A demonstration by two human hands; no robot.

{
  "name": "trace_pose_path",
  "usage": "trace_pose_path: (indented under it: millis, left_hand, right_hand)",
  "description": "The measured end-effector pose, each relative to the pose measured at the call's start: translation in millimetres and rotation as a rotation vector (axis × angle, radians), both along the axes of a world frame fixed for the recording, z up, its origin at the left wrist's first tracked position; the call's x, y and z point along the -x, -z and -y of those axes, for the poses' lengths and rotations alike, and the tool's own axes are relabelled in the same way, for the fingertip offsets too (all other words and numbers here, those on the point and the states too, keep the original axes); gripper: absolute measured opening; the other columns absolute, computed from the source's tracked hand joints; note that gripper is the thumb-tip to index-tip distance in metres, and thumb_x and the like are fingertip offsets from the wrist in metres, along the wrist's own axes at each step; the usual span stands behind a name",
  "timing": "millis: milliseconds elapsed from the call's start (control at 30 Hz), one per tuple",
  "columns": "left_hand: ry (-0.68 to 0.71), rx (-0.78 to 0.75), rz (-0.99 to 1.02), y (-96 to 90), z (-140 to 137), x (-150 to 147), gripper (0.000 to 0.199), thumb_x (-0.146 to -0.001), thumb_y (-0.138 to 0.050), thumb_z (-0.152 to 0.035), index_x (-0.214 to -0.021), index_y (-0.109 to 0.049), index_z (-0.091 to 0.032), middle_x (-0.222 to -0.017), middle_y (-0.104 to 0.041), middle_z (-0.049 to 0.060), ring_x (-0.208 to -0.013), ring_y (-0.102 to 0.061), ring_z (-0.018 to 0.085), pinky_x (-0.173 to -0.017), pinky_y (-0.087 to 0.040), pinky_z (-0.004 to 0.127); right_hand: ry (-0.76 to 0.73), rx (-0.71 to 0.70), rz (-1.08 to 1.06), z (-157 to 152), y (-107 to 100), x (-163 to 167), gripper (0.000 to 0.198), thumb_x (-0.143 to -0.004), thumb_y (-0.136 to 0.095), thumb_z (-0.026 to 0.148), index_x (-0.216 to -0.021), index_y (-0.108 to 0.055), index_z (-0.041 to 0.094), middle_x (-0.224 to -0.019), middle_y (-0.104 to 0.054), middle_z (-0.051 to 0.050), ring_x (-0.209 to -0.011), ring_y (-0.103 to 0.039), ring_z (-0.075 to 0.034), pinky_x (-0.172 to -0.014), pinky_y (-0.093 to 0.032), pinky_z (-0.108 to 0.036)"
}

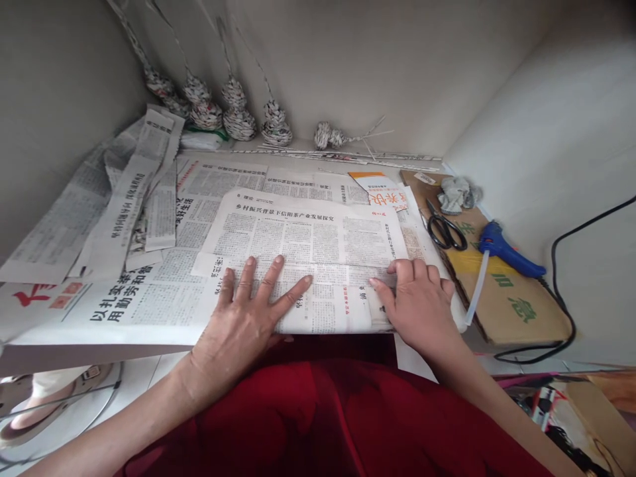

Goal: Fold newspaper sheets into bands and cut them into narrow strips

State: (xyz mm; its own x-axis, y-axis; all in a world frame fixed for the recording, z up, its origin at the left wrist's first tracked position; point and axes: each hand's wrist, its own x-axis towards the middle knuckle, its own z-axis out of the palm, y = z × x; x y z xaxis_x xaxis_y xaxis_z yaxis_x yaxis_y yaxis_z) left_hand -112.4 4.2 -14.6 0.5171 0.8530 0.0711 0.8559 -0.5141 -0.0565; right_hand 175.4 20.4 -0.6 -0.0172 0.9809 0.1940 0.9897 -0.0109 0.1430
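We press a folded newspaper sheet (308, 258) flat at the near edge of the tabletop (442, 361), directly in front of us and on top of other spread newspapers (149, 298). Our left hand (246, 311) lies palm down with its fingers fanned wide across the lower left of the sheet, apparently to hold the paper from sliding; our right hand (420, 298) rests on the sheet's right end with fingers drawn together and curled at the fold, as though bearing down on a crease. Neither hand grips anything. To the right, well apart from the sheet, a slab of cardboard (517, 305) carries black scissors (446, 228), a blue glue gun (507, 252) (its glue stick pointing back toward our right hand, its cord trailing off along the wall) and a crumpled paper wad (457, 192), likely kept there within reach yet off the working sheet. Along the back wall stand rolled-paper ornaments (238, 116) on thin stems, with loose paper rods (348, 156) lying beside them. Cut strips of newsprint (134, 185) are heaped at the left.
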Motion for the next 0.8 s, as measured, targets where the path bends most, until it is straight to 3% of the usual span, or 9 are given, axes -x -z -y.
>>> trace_pose_path:
  millis: [200,367,433,500,600,700,800]
  left_hand:
    - [-0.021,-0.009,-0.034,1.9,-0.9,-0.5,0.119,-0.067,-0.085,-0.057,-0.159,-0.013,-0.039,-0.166,-0.025,0.017,-0.144,-0.026,0.058,-0.110,-0.031,0.074]
    - [-0.031,0.004,-0.033,1.9,-1.2,-4.1,0.118,-0.068,-0.082,-0.060,-0.159,-0.011,-0.038,-0.166,-0.024,0.018,-0.144,-0.025,0.058,-0.110,-0.030,0.075]
    - [-0.034,0.018,-0.033,0.9,-1.2,-5.1,0.116,-0.070,-0.080,-0.062,-0.159,-0.011,-0.038,-0.166,-0.023,0.018,-0.144,-0.024,0.058,-0.110,-0.029,0.075]
    - [-0.034,0.025,-0.035,0.4,-1.3,-5.2,0.115,-0.070,-0.079,-0.063,-0.159,-0.010,-0.038,-0.166,-0.021,0.019,-0.145,-0.024,0.058,-0.110,-0.029,0.075]
    - [-0.032,0.014,-0.038,1.5,-1.6,-4.4,0.116,-0.070,-0.079,-0.063,-0.159,-0.009,-0.038,-0.166,-0.021,0.019,-0.144,-0.025,0.059,-0.110,-0.029,0.075]
    - [-0.027,-0.013,-0.029,3.9,-1.4,-3.1,0.117,-0.069,-0.082,-0.059,-0.159,-0.011,-0.038,-0.166,-0.022,0.020,-0.143,-0.025,0.059,-0.109,-0.030,0.075]
    - [-0.022,-0.038,-0.027,5.7,0.0,-2.4,0.114,-0.072,-0.084,-0.051,-0.159,-0.012,-0.038,-0.166,-0.022,0.019,-0.144,-0.025,0.058,-0.110,-0.030,0.075]
  right_hand:
    - [0.006,-0.028,-0.065,-3.8,5.3,-20.3,0.016,-0.099,-0.047,0.028,-0.105,-0.060,0.021,-0.104,-0.066,-0.011,-0.094,-0.059,-0.032,-0.074,-0.040,-0.043]
    - [-0.104,-0.047,-0.059,-3.1,-6.7,-16.9,0.022,-0.097,-0.044,0.016,-0.099,-0.066,0.018,-0.092,-0.070,-0.011,-0.089,-0.061,-0.032,-0.075,-0.045,-0.044]
    - [-0.166,-0.059,-0.062,3.6,-10.6,-10.4,0.023,-0.098,-0.045,0.019,-0.103,-0.068,0.015,-0.096,-0.072,-0.013,-0.095,-0.062,-0.033,-0.082,-0.048,-0.047]
    - [-0.242,-0.067,-0.080,12.6,-10.3,-2.3,0.031,-0.100,-0.044,0.025,-0.118,-0.066,0.012,-0.116,-0.072,-0.015,-0.112,-0.061,-0.032,-0.096,-0.048,-0.047]
    - [-0.424,-0.028,-0.086,24.4,-1.7,12.0,0.049,-0.104,-0.038,0.033,-0.144,-0.049,0.007,-0.146,-0.058,-0.017,-0.137,-0.049,-0.029,-0.112,-0.042,-0.045]
    - [-0.642,0.084,-0.054,28.4,11.3,27.0,0.063,-0.106,-0.032,0.045,-0.151,-0.039,0.002,-0.154,-0.048,-0.019,-0.144,-0.042,-0.031,-0.115,-0.041,-0.049]
    - [-0.684,0.133,-0.050,27.2,21.2,36.5,0.076,-0.103,-0.029,0.057,-0.152,-0.037,0.000,-0.156,-0.044,-0.023,-0.146,-0.039,-0.034,-0.115,-0.043,-0.051]
